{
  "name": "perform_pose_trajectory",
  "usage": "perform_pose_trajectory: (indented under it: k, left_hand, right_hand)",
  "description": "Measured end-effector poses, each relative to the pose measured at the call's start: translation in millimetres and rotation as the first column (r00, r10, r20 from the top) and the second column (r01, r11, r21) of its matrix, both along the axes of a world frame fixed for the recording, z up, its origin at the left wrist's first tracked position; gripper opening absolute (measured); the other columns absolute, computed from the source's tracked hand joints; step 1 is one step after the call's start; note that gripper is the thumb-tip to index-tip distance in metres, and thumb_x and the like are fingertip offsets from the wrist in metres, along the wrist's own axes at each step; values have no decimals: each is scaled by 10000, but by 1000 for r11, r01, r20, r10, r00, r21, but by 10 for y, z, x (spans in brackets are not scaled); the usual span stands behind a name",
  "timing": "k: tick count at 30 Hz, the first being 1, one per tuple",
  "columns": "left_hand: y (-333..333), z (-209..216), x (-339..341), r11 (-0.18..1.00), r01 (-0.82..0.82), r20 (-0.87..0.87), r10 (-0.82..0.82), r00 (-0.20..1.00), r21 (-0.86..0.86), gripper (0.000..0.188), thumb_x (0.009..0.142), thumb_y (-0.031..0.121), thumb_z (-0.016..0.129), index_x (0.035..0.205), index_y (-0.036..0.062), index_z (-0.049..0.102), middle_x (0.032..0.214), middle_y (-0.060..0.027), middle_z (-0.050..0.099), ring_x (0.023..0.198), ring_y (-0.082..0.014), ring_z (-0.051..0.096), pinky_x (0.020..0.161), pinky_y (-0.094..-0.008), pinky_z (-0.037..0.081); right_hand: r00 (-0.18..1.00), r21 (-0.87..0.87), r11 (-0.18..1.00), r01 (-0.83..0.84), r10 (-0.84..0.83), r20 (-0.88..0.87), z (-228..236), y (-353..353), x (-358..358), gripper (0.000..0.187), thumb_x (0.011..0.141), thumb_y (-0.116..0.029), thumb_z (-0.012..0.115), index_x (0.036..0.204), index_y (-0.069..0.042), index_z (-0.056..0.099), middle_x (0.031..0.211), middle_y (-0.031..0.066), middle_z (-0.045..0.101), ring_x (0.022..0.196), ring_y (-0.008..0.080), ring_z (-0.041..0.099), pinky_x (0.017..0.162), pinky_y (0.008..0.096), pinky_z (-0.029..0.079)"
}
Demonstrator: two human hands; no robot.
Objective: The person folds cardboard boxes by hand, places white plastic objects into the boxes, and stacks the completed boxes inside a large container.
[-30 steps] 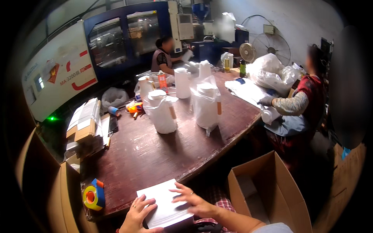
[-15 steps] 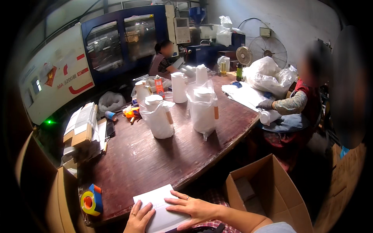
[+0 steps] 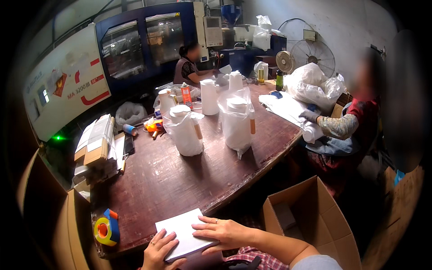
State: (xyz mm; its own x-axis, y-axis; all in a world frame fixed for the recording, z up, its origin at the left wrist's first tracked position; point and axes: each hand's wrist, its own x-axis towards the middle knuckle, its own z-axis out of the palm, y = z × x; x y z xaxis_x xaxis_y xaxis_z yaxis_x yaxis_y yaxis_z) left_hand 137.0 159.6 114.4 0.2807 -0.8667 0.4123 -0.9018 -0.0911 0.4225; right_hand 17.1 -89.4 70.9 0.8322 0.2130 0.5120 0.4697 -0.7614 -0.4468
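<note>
A white carton (image 3: 182, 230) is at the table's near edge, its smooth top facing up and part of its near side showing. My left hand (image 3: 158, 253) lies along its left edge, fingers apart on the lid and thumb by the front edge. From the right, my right hand (image 3: 225, 234) rests flat on the lid with fingers stretched out, its thumb at the front edge. The carton's lower part is cut off by the picture's rim. Farther up the table stand two white jugs in clear plastic bags, one on the left (image 3: 185, 135) and one on the right (image 3: 237, 126).
A tape dispenser (image 3: 107, 228) sits at the near left corner. Flattened cartons (image 3: 96, 141) are stacked at left. An open cardboard box (image 3: 312, 220) stands at lower right. A spray can (image 3: 186, 96) and more jugs are farther back. Two co-workers sit around the table.
The carton's near side has come into view below its lid, and my left thumb now shows at its front edge. The co-worker at the back has raised their arms.
</note>
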Motion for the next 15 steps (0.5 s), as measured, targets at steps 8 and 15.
perform_pose_trajectory:
  k: [8, 15]
  left_hand:
    - [20, -69, -3, 1000, -4, -38, 3, 999, -7, 471, 739, 118, 768, 1186, 43, 643, 1287, -161, 602, 1276, -396, 494, 1031, -469, 420]
    - [41, -123, -30, 999, -19, -115, 15, 993, -39, 457, 758, 121, 737, 1198, 45, 643, 1318, -164, 582, 1328, -409, 435, 1078, -493, 365]
  right_hand:
    - [1000, -2, 1000, 0, 0, -5, -7, -42, 13, 544, 857, -482, 670, 1231, -90, 617, 1379, 127, 542, 1305, 393, 469, 936, 429, 530]
    - [998, -1, 1000, 5, -5, -69, 40, 57, -76, 551, 883, -463, 646, 1297, -108, 572, 1437, 149, 471, 1361, 398, 395, 903, 439, 548]
